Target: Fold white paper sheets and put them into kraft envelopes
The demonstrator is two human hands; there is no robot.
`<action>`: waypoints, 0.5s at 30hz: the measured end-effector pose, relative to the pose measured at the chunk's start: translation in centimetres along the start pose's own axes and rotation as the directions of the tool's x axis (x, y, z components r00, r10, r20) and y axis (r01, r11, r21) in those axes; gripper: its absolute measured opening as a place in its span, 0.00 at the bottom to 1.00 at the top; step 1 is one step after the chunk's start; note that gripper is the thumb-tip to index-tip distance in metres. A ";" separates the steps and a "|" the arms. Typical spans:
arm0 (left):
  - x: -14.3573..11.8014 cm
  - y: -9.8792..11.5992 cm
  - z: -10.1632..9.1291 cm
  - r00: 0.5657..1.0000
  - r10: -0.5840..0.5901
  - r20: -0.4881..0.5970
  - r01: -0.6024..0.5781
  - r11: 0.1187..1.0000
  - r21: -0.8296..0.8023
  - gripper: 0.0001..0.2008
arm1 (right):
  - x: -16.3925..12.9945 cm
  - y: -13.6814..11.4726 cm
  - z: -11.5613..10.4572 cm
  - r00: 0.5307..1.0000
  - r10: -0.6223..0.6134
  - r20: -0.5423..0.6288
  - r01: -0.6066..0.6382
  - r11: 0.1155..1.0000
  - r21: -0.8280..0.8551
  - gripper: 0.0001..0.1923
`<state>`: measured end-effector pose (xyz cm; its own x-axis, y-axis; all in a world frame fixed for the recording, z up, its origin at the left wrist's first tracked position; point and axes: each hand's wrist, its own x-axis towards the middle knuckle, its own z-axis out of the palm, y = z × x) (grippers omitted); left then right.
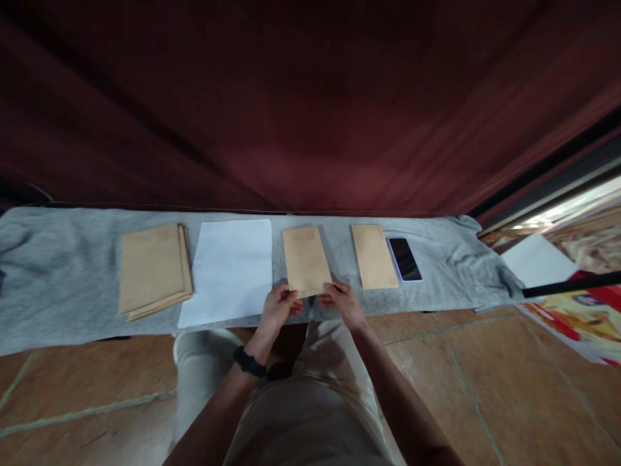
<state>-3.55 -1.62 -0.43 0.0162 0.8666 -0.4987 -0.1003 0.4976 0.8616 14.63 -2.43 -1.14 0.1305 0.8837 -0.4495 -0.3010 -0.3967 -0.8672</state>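
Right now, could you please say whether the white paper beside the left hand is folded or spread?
Spread: the white paper lies flat on the gray cloth, no raised fold showing.

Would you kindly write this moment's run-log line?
left hand: grips brown envelope, near-left corner; right hand: grips its near-right corner; leftward: white sheet, envelope stack; rightward: second envelope, phone

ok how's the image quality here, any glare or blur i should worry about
In the head view, lighting is dim, with the dark red cloth nearly black toward the top; in the head view, bright glare sits near the right edge; in the head view, detail is soft, leaving the reddish print on the middle envelope unreadable.
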 end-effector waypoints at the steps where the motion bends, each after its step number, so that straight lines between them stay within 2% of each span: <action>1: 0.0 0.1 -0.2 1.000 -0.005 -0.005 0.005 1.000 0.013 0.16 | 0.1 -0.1 0.1 1.000 0.012 0.002 -0.012 1.000 -0.026 0.20; 4: -0.5 0.0 -0.7 1.000 -0.017 -0.008 0.018 0.999 0.033 0.17 | -0.4 0.1 0.0 1.000 0.009 0.015 -0.008 0.996 -0.093 0.19; 7: -1.3 -0.4 -0.7 0.999 -0.022 0.030 0.021 0.998 0.059 0.16 | -1.5 0.8 -1.0 0.999 -0.028 0.019 0.031 0.987 -0.160 0.18; 12: -1.6 -1.5 0.3 0.999 -0.019 0.043 0.013 0.992 0.123 0.15 | -2.8 1.9 -3.4 0.992 -0.120 -0.044 0.100 0.946 -0.308 0.14; 15: -1.3 -1.8 0.9 0.999 0.012 0.036 -0.017 0.989 0.146 0.14 | -2.9 2.1 -4.1 0.983 -0.181 -0.043 0.150 0.908 -0.391 0.14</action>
<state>-2.50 -3.65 -1.22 0.0511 0.8734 -0.4843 0.0460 0.4824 0.8747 17.45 -6.87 -2.50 0.2230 0.9294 -0.2940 0.1160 -0.3247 -0.9387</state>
